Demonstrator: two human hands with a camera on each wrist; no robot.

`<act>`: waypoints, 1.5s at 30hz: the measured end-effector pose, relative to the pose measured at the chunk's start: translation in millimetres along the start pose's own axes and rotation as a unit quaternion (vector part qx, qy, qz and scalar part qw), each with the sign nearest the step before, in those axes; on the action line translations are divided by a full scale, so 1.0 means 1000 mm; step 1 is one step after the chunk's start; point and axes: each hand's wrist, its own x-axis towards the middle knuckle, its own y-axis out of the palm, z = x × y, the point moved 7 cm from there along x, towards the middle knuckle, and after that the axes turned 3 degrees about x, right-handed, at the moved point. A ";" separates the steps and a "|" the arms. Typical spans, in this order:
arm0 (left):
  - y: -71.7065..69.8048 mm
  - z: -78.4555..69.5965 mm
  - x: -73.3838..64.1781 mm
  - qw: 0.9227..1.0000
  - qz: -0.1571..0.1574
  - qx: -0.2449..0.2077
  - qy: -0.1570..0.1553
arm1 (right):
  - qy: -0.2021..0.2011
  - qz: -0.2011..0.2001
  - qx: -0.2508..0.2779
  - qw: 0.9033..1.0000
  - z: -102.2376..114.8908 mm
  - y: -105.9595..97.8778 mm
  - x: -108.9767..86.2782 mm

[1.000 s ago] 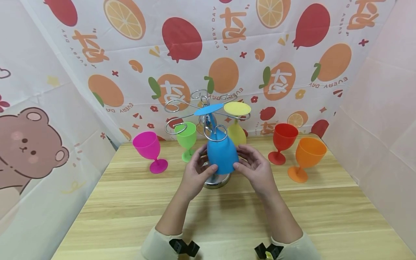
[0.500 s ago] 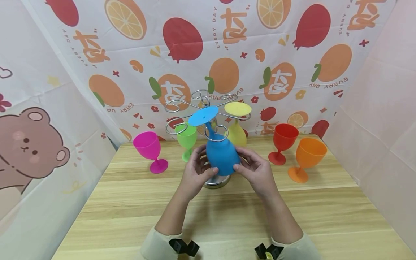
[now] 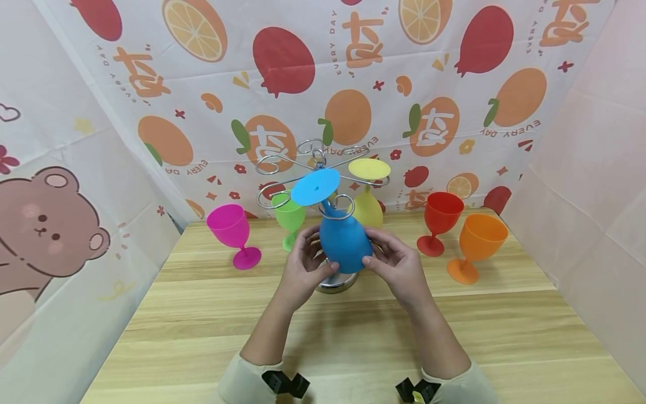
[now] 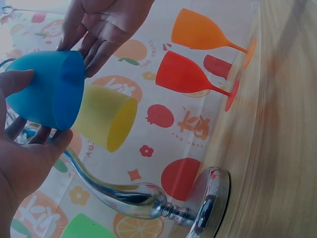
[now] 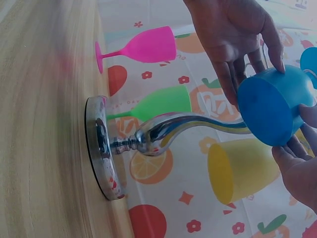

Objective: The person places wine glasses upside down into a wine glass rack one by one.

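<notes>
A blue goblet is upside down at the front loop of a chrome stemware rack, tilted so its foot leans left and toward me. Its narrow stem passes by the loop, with the foot above and the bowl below. My left hand holds the left side of the bowl, thumb in front and fingers behind. On the other side my right hand holds the bowl the same way. The left wrist view shows the bowl's open mouth facing the table. Behind it, a yellow goblet hangs upside down from another rack arm.
Upright on the wooden table stand a magenta goblet and a green goblet at left. A red goblet and an orange goblet stand at right. A fruit-printed cloth hangs behind.
The blue goblet has tipped, its foot swinging left and toward me while its bowl stays between both hands. The hands have barely moved.
</notes>
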 end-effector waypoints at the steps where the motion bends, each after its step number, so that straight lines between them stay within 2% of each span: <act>1: 0.000 0.000 0.000 1.000 0.000 0.002 0.002 | 0.000 0.000 -0.001 1.000 0.000 0.000 0.000; 15: -0.002 -0.008 0.000 0.999 -0.013 0.036 0.037 | 0.015 0.014 -0.028 0.999 -0.004 0.002 0.002; 28: -0.006 -0.006 0.000 0.998 -0.018 0.065 0.011 | 0.024 0.008 -0.051 0.998 -0.006 0.004 0.001; 39: -0.008 -0.004 0.002 0.998 -0.014 0.065 0.005 | 0.026 0.008 -0.050 0.998 -0.008 0.004 0.002; 45: -0.010 -0.001 0.002 0.998 -0.007 0.066 -0.014 | 0.031 0.008 -0.059 0.998 -0.010 0.004 0.002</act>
